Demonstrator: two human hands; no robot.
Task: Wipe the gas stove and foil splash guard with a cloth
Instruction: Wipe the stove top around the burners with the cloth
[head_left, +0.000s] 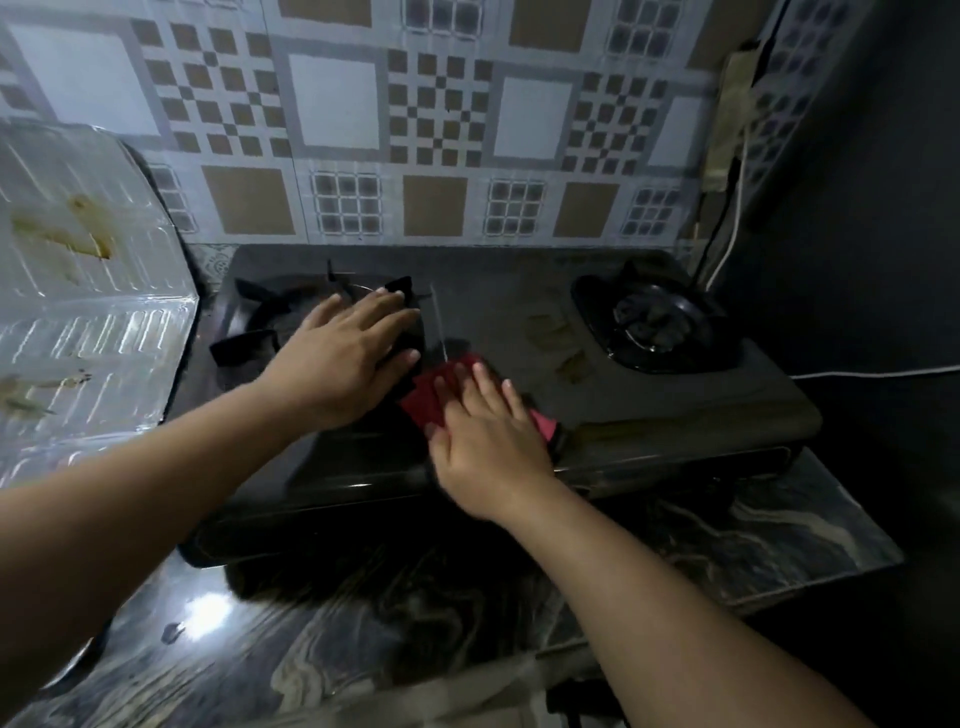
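A dark two-burner gas stove (519, 322) sits on a marbled counter. My right hand (488, 441) presses a red cloth (441, 389) flat onto the stove top between the burners, fingers straight. My left hand (348, 353) lies with straight fingers over the left burner's black pan support (249, 317). The right burner (654, 322) stands uncovered. Greasy smears (566, 348) mark the stove top beside it. A foil splash guard (88, 291) with brown stains stands at the left of the stove.
A patterned tile wall (436, 130) rises behind the stove. A white cable (857, 371) runs along the right side and up the dark wall. The marbled counter (727, 540) extends in front of the stove.
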